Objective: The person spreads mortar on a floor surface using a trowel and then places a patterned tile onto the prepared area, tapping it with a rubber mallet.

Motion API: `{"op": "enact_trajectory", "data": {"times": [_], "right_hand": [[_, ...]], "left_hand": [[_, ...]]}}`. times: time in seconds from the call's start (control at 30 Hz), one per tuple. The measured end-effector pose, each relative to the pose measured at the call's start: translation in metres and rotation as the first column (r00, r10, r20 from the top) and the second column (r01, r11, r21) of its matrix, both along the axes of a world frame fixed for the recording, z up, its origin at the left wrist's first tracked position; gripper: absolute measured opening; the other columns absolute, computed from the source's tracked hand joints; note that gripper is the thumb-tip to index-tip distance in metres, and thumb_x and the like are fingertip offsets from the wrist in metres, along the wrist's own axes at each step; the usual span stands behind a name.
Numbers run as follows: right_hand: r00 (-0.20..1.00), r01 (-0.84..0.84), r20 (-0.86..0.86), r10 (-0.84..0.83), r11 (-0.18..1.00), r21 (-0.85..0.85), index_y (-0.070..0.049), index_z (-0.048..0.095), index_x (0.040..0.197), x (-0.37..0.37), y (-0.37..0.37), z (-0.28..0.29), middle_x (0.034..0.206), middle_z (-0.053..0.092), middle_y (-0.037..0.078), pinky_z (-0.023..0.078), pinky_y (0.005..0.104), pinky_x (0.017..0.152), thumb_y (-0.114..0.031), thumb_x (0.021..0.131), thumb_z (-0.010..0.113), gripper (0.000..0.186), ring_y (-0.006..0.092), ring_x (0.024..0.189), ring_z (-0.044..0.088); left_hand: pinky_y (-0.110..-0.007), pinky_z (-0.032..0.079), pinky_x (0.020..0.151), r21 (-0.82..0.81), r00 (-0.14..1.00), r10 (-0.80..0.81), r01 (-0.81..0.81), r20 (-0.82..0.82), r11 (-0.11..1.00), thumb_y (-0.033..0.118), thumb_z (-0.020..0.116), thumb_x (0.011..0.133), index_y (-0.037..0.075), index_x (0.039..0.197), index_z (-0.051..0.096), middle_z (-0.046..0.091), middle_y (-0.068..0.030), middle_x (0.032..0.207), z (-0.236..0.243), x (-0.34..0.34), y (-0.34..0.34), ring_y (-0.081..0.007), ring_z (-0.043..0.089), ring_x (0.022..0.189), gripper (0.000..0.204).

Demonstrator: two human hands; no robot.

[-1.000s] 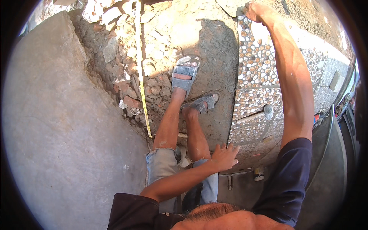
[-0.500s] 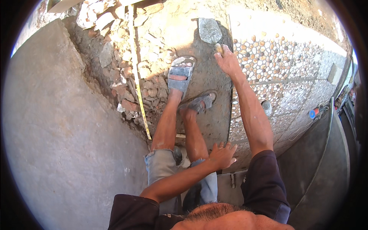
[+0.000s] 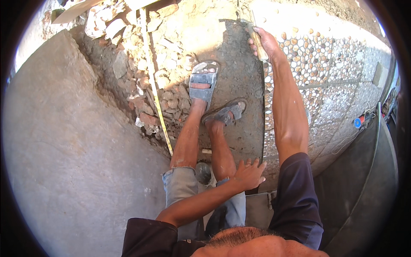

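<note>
My right hand (image 3: 269,43) is closed around the wooden handle of a trowel (image 3: 258,46), reaching out at the far end of a strip of grey mortar (image 3: 240,88). Handle and hand lie over the long edge where the mortar meets pebble-patterned tiles (image 3: 306,58). Glare washes out most of the trowel's blade, which looks tilted nearly edge-on. My left hand (image 3: 249,174) rests on my right knee, fingers spread, holding nothing. Both my sandalled feet are near the mortar, one sandal (image 3: 203,83) beside the rubble and the other (image 3: 227,112) on the grey strip.
Broken brick rubble (image 3: 150,120) fills the left side of the strip, with a yellow measuring tape (image 3: 156,100) stretched over it. A smooth grey concrete surface (image 3: 81,141) curves along the left. On the right are a blue-and-red spool (image 3: 358,123) with loose string and a dark panel (image 3: 355,171).
My right hand has moved slightly farther out and to the right. The trowel has turned from showing its flat blade to a tilted position at the tile edge. My left hand stays put.
</note>
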State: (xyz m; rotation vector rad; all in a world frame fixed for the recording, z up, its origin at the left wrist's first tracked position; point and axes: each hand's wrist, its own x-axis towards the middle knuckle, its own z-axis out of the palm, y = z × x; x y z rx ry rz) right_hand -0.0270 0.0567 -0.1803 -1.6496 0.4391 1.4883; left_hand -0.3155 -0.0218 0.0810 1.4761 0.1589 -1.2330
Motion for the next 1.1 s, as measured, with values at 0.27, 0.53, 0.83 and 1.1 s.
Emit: {"op": "enact_trajectory", "data": {"times": [0.27, 0.53, 0.83, 1.1], "right_hand": [[0.867, -0.314, 0.352, 0.353, 0.935, -0.166, 0.011, 0.045, 0.109, -0.064, 0.034, 0.048, 0.093, 0.061, 0.02, 0.055, 0.0286, 0.05, -0.021, 0.091, 0.054, 0.038, 0.0203, 0.062, 0.065], [0.907, 0.035, 0.405, 0.113, 0.939, -0.341, 0.011, 0.032, 0.119, -0.124, 0.008, -0.007, 0.084, 0.063, 0.024, 0.051, 0.0347, 0.045, -0.02, 0.086, 0.056, 0.051, 0.0228, 0.054, 0.062], [0.637, -0.259, 0.599, 0.485, 0.867, -0.426, 0.013, 0.043, 0.124, -0.173, -0.029, 0.004, 0.111, 0.055, 0.038, 0.045, 0.0487, 0.091, -0.027, 0.087, 0.054, 0.056, 0.0484, 0.105, 0.055], [0.725, -0.155, 0.562, 0.399, 0.889, -0.43, 0.016, 0.042, 0.124, -0.184, -0.085, 0.004, 0.109, 0.056, 0.039, 0.044, 0.0498, 0.091, -0.025, 0.087, 0.053, 0.056, 0.0512, 0.102, 0.056]], "left_hand": [[-0.06, 0.032, 0.097, -0.015, 1.0, -0.01, 0.01, -0.024, 1.0, 0.04, 0.058, 0.089, 0.009, 0.14, 0.04, 0.044, -0.0225, 0.139, -0.001, -0.002, -0.006, -0.0451, 0.045, 0.124, 0.063], [-0.059, 0.033, 0.096, -0.138, 0.988, -0.135, 0.125, -0.069, 0.982, 0.039, 0.056, 0.087, 0.008, 0.132, 0.051, 0.049, -0.0197, 0.135, -0.009, 0.001, 0.004, -0.0447, 0.045, 0.125, 0.055], [-0.058, 0.032, 0.099, -0.033, 0.98, -0.198, 0.199, 0.018, 0.979, 0.035, 0.054, 0.085, 0.008, 0.126, 0.057, 0.06, -0.0172, 0.122, -0.01, -0.023, -0.016, -0.0424, 0.047, 0.124, 0.049], [-0.06, 0.032, 0.101, -0.081, 0.969, -0.241, 0.236, -0.058, 0.968, 0.041, 0.056, 0.087, 0.011, 0.129, 0.054, 0.046, -0.0193, 0.138, -0.006, -0.011, -0.008, -0.0447, 0.046, 0.124, 0.052]]}}
